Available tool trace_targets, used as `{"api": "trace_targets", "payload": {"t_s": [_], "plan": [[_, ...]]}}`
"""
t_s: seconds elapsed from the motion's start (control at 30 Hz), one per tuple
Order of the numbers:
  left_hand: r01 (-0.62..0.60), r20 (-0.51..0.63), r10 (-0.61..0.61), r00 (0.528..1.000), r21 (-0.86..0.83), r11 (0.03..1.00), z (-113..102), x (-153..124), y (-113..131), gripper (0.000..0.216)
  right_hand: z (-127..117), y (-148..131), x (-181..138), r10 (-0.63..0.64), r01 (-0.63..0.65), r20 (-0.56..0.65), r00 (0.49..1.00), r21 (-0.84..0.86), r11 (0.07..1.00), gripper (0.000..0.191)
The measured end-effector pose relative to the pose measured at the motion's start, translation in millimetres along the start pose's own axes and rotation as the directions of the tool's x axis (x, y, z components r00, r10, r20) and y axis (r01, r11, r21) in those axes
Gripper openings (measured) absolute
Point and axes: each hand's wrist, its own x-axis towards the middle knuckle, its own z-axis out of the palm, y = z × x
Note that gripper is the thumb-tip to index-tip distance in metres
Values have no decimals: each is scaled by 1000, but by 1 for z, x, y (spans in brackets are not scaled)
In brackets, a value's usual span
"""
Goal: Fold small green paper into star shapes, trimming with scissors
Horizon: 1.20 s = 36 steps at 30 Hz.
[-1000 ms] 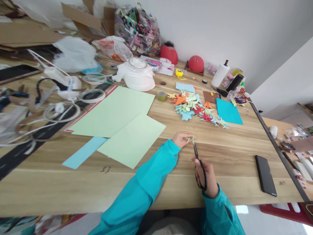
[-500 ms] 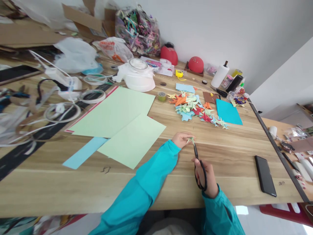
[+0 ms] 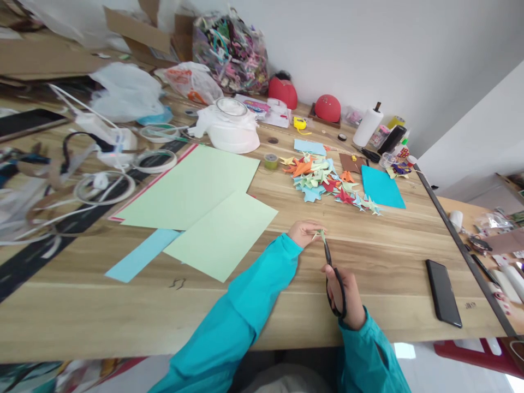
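Just above the wooden table, my left hand (image 3: 304,233) pinches a small pale green folded paper piece (image 3: 320,234) by its side. My right hand (image 3: 347,295) is closed round the black handles of a pair of scissors (image 3: 336,292). The scissors' blades point away from me, and their tips meet the green paper at my left fingertips. Whether the blades are closed on the paper is too small to tell. Beyond my hands lies a pile of folded paper pieces (image 3: 313,177) in orange, green, blue and red.
Large pale green sheets (image 3: 225,234) and a light blue strip (image 3: 141,256) lie left of my hands. A turquoise square sheet (image 3: 382,186) is at the back right, a black phone (image 3: 443,293) at the right. Cables (image 3: 104,188) and plastic bags (image 3: 125,90) crowd the left side.
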Motion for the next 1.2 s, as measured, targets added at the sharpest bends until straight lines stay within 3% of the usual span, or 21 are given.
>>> {"api": "trace_targets", "payload": {"t_s": [0.2,0.4,0.67,0.83,1.0,1.2], "plan": [[26,-1,-26,1000,-36,999,1,0,3,27,0,1,-1,-10,10,-13,1000,19,1000,41],[82,-44,-87,995,-107,991,2,-1,4,30,-1,-4,-12,35,-33,-1,999,248,968,40],[194,-173,-229,958,-198,961,8,-1,2,43,10,5,-19,-7,-28,51,999,659,752,52],[277,-227,-302,926,-134,951,9,-1,-4,48,19,16,-17,0,-67,89,996,756,651,66],[293,-242,-308,920,-97,951,9,-2,0,47,21,20,-13,-12,-123,182,983,709,694,89],[238,-258,-218,941,49,970,8,-2,-2,40,21,10,-10,65,-214,285,956,532,819,88]]}}
